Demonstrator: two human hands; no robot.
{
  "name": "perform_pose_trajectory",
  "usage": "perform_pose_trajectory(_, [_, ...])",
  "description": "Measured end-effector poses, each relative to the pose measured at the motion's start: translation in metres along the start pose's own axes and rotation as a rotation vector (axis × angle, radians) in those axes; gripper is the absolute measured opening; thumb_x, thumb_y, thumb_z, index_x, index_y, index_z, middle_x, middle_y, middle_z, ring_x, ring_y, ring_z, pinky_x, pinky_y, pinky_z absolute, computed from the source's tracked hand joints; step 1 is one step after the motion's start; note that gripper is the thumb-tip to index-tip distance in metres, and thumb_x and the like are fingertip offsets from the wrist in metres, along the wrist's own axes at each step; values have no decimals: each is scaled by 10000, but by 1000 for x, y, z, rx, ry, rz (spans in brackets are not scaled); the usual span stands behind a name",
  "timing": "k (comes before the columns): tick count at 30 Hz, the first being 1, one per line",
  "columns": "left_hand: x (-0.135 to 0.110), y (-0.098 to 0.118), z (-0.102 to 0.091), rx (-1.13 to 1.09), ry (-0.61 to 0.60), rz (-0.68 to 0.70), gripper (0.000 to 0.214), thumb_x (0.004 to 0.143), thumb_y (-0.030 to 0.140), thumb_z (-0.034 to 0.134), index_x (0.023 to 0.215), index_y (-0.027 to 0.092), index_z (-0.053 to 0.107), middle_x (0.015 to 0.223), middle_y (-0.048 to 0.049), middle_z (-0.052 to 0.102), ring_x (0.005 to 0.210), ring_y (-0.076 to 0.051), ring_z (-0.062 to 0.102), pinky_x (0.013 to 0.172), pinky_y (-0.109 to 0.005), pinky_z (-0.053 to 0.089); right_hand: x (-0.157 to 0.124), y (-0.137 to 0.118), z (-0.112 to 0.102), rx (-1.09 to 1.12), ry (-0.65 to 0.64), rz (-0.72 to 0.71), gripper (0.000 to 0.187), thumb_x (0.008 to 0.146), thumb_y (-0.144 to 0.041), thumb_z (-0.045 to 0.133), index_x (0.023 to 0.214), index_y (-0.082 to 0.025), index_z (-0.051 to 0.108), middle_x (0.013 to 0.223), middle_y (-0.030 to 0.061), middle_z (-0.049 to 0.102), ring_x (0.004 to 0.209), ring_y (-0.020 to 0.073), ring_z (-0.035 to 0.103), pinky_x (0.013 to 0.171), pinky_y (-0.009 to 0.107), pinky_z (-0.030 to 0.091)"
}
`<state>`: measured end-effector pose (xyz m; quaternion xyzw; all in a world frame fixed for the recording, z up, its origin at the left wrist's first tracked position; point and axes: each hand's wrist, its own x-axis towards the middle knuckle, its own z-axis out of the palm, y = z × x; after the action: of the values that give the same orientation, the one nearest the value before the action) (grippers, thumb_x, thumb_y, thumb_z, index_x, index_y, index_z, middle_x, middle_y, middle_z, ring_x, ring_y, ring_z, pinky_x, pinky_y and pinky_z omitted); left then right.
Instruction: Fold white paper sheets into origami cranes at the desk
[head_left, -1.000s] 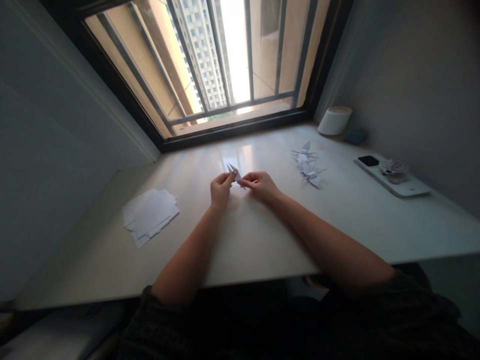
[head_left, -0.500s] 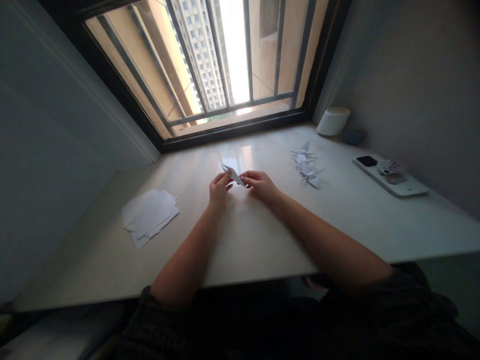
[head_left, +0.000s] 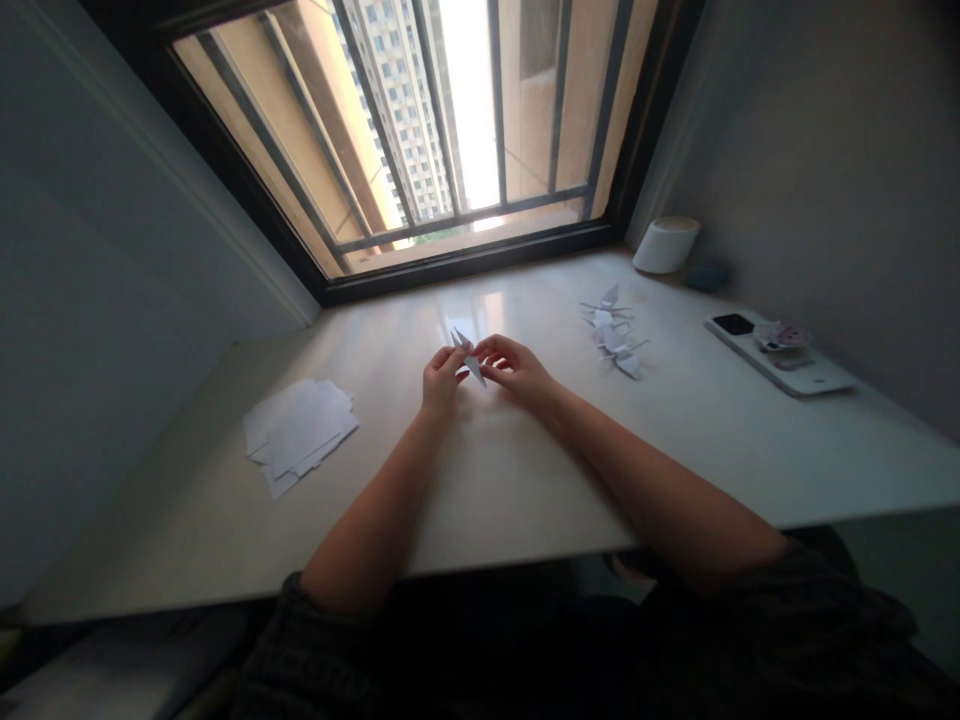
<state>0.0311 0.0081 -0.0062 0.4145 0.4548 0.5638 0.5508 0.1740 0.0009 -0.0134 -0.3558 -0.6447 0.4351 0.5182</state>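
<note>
Bench (head_left: 510, 480) by a barred window (head_left: 442, 130), one folded piece (head_left: 474, 369) of white paper on the go.

It's mid-bench, narrow and pointy, so probably well along but not finished. Left hand (head_left: 441, 384) has its fingers pinched shut on it; right hand (head_left: 521, 374) is right alongside, fingers curled and slightly apart, can't tell if they're gripping. Some winged paper shapes (head_left: 619, 346) off to the right look done, while the loose sheets (head_left: 307, 430) on the left look unfolded. Fingers hide its middle, creases are too tiny to read, and the clumped shapes are hard to count.
</note>
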Motion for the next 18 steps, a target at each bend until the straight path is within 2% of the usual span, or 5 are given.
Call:
perform_pose_trajectory(5, [-1,0,1,-18,13,4,310,627,410,750,613,174,549,668,16,577,641,-103,554,639,-235,427,-1,4,3,3,-8,-4,250,727,-293,660,956,-223,588,814,-5,617,703,119,572,590,235,428])
perform_pose_trajectory(9, [-1,0,1,63,-22,68,291,632,425,740,608,171,599,659,0,592,641,-116,555,641,-248,438,-2,6,3,-88,73,-51,175,731,-273,653,884,-220,587,781,-12,627,656,116,560,572,240,435])
perform_pose_trajectory(13, [-3,2,1,172,-41,83,288,660,445,711,612,175,626,658,-10,599,658,-121,547,626,-236,426,-3,1,0,-235,131,-146,175,751,-352,696,845,-219,630,835,15,662,662,129,569,597,269,463])
perform_pose_trajectory(18, [-5,3,1,165,-63,62,307,679,475,688,663,172,643,707,-23,611,718,-141,575,630,-241,449,-6,-8,-3,-414,192,-247,206,795,-431,672,851,-235,705,814,31,651,652,133,555,634,287,473])
